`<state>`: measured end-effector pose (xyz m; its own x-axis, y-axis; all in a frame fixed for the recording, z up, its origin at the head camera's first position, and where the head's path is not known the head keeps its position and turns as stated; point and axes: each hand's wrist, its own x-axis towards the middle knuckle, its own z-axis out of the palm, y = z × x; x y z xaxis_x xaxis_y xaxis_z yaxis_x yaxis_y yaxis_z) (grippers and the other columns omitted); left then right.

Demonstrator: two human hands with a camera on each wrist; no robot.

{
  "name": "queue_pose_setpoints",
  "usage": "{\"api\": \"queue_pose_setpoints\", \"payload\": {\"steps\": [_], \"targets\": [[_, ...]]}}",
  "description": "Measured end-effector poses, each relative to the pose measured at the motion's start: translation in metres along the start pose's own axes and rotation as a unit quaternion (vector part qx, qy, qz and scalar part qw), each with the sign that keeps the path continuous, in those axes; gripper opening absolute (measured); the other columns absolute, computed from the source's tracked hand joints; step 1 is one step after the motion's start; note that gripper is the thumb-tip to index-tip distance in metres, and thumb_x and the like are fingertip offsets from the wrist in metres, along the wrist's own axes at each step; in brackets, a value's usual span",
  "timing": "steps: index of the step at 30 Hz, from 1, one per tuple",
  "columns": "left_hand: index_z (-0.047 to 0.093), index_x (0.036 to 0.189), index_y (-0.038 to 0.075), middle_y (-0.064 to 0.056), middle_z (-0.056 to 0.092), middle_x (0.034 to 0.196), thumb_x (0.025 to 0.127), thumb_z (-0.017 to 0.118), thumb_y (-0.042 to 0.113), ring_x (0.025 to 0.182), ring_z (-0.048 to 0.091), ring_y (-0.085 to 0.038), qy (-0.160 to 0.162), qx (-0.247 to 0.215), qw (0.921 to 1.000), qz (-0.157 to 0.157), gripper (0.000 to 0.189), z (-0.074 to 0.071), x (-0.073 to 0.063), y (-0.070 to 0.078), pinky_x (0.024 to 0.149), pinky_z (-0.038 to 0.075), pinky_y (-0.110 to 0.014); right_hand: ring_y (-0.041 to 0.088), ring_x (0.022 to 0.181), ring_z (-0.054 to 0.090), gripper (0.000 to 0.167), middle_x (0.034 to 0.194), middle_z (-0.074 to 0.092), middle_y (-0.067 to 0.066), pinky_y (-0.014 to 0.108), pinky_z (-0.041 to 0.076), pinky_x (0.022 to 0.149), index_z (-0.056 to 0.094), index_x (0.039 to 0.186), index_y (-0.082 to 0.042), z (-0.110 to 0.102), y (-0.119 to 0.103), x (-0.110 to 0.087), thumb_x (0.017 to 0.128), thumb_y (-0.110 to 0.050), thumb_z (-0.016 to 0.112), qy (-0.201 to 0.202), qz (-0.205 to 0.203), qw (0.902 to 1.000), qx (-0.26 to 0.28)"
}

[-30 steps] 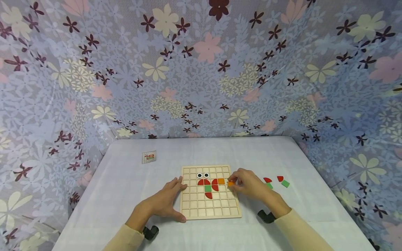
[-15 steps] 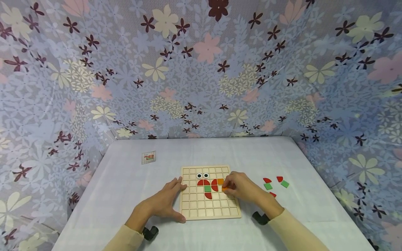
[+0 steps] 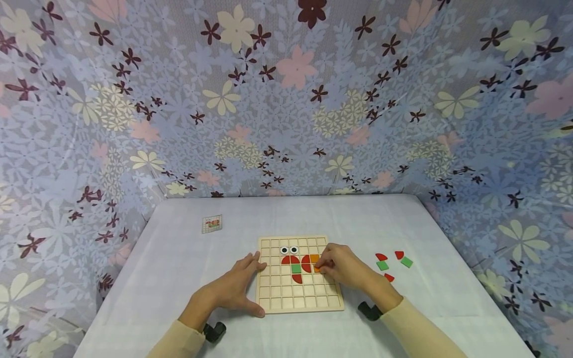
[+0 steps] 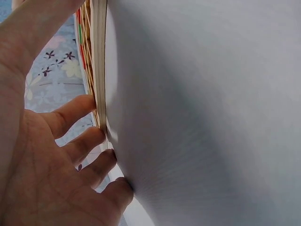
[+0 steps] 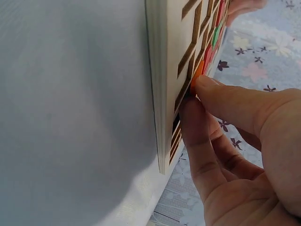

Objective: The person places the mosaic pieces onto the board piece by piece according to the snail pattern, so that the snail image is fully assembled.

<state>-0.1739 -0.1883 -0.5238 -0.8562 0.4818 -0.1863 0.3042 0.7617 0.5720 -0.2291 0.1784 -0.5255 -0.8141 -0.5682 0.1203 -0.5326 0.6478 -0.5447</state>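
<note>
A wooden grid board (image 3: 287,300) lies on the table in the head view. My left hand (image 3: 230,287) rests along its left edge, fingers spread and touching the rim. On the board's right half, my right hand (image 3: 345,266) pinches an orange square tile (image 5: 199,71) between thumb and forefinger, low over the cell below another orange square (image 3: 314,258). Fingers partly hide this tile; whether it is fully seated I cannot tell. Left of it sit two red quarter-circle tiles (image 3: 306,263), a green square (image 3: 296,268), further red pieces (image 3: 297,279) and two eye discs (image 3: 288,250).
Right of the board lie loose tiles: a green square (image 3: 382,265), a second green square (image 3: 406,262) and several red quarter-circles (image 3: 381,256). A small picture card (image 3: 212,223) lies at the back left. Flowered cloth (image 3: 286,124) hangs around the table (image 3: 147,278).
My right hand has moved left and slightly down, bringing the orange tile from the board's right edge to the cell below the other orange square. The left hand stays put.
</note>
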Motion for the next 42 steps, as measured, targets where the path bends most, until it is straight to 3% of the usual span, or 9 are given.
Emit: {"api": "queue_pose_setpoints", "payload": {"steps": [17, 31, 35, 42], "targets": [[0.051, 0.173, 0.01, -0.023, 0.023, 0.194, 0.074, 0.112, 0.052, 0.181, 0.022, -0.053, 0.0, 0.004, 1.0, -0.003, 0.124, 0.0, 0.0, 0.002, 0.14, 0.036, -0.075, -0.001, 0.087, 0.065, 0.013, 0.098, 0.075, -0.005, 0.017, 0.06, 0.075, 0.091, 0.096, -0.011, 0.007, -0.001, 0.005, 0.098, 0.001, 0.091, 0.011, 0.018, 0.9998, 0.004], [0.05, 0.173, 0.009, -0.024, 0.023, 0.194, 0.074, 0.111, 0.053, 0.181, 0.022, -0.053, 0.0, 0.003, 1.0, 0.001, 0.124, 0.001, 0.0, 0.001, 0.141, 0.034, -0.075, -0.002, 0.086, 0.062, 0.012, 0.098, 0.074, -0.006, 0.018, 0.058, 0.074, 0.091, 0.1, -0.012, 0.005, -0.002, 0.0, 0.101, -0.001, 0.089, 0.004, 0.019, 0.9998, 0.006], [0.05, 0.173, 0.01, -0.024, 0.023, 0.194, 0.074, 0.111, 0.054, 0.181, 0.021, -0.053, 0.0, 0.004, 1.0, 0.001, 0.124, 0.002, 0.001, -0.001, 0.142, 0.034, -0.075, 0.002, 0.086, 0.06, 0.011, 0.098, 0.073, -0.008, 0.019, 0.056, 0.073, 0.092, 0.101, -0.014, 0.002, -0.001, -0.003, 0.102, -0.003, 0.089, 0.001, 0.036, 0.9993, 0.004], [0.051, 0.172, 0.011, -0.023, 0.023, 0.195, 0.074, 0.111, 0.054, 0.181, 0.022, -0.053, 0.001, 0.008, 1.0, -0.005, 0.123, 0.003, 0.002, -0.002, 0.141, 0.035, -0.074, 0.003, 0.083, 0.06, 0.007, 0.098, 0.077, -0.009, 0.02, 0.055, 0.072, 0.091, 0.102, -0.016, -0.012, 0.009, -0.014, 0.102, -0.009, 0.091, 0.035, 0.049, 0.9982, -0.004]]}}
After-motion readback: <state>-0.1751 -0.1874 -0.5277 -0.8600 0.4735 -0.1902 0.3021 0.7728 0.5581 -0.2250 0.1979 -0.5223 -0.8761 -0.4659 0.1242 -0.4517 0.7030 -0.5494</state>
